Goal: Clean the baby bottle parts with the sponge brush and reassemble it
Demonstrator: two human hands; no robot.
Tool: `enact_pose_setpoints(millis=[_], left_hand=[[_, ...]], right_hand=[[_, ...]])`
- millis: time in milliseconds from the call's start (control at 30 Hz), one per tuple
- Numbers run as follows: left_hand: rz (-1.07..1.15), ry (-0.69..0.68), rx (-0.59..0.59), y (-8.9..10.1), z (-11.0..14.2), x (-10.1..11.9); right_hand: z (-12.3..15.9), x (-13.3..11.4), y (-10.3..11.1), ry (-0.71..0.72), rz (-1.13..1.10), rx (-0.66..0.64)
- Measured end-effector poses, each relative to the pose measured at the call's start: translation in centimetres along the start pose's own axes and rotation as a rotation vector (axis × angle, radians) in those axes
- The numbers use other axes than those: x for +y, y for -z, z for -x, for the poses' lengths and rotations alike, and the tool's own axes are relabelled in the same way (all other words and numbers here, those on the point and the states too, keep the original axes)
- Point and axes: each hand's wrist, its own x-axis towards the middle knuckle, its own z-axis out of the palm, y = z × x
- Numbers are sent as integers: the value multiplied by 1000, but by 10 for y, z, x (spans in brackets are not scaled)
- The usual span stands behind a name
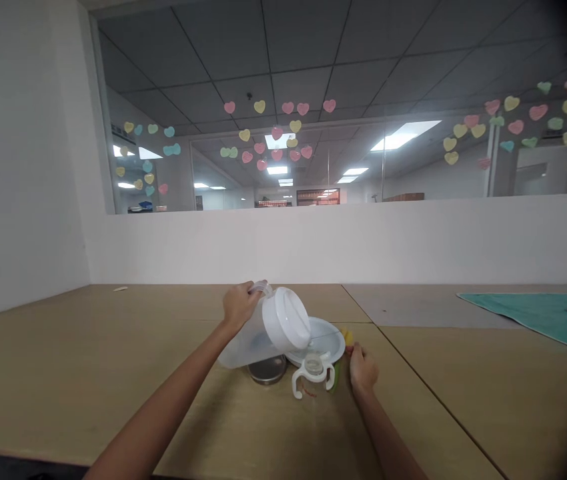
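My left hand (240, 307) is wrapped round the handle of a translucent pitcher (253, 340) with a white lid (288, 320). The pitcher leans to the right, its lid end above a clear bottle with a white two-handled collar (313, 373). The bottle's round mouth faces up. Behind it lies a white shallow bowl (328, 340), partly hidden by the pitcher. My right hand (363, 370) is closed at the bowl's right side, beside a small yellow thing (347, 336); what its fingers hold is unclear. A dark round metal tin or lid (267, 371) lies below the pitcher.
The wooden table (88, 373) has a seam running to the right of my right hand. A teal cloth (553, 317) lies at the far right. A small pale piece (120, 289) lies at the back left. Behind stands a white wall (313, 247) with a window above.
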Motion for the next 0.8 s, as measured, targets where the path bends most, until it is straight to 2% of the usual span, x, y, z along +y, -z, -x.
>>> enact_pose_setpoints(millis=[133, 233, 333, 400, 467, 500, 600, 800], left_hand=[[85, -117, 16, 8, 6, 8], [113, -131, 30, 9, 9, 0], [230, 28, 114, 1, 11, -29], [314, 185, 209, -9, 13, -55], [333, 386, 290, -19, 17, -79], [324, 442, 315, -24, 18, -89], [322, 549, 361, -34, 21, -111], [367, 716, 401, -50, 17, -140]], right_hand=[[3, -4, 4, 15, 39, -33], [4, -3, 5, 28, 68, -37], [3, -2, 5, 35, 99, -31], [3, -2, 4, 45, 109, -28], [3, -2, 3, 54, 115, -24], [3, -3, 3, 59, 116, -20], [4, -6, 2, 71, 124, -10], [8, -8, 1, 103, 242, -46]])
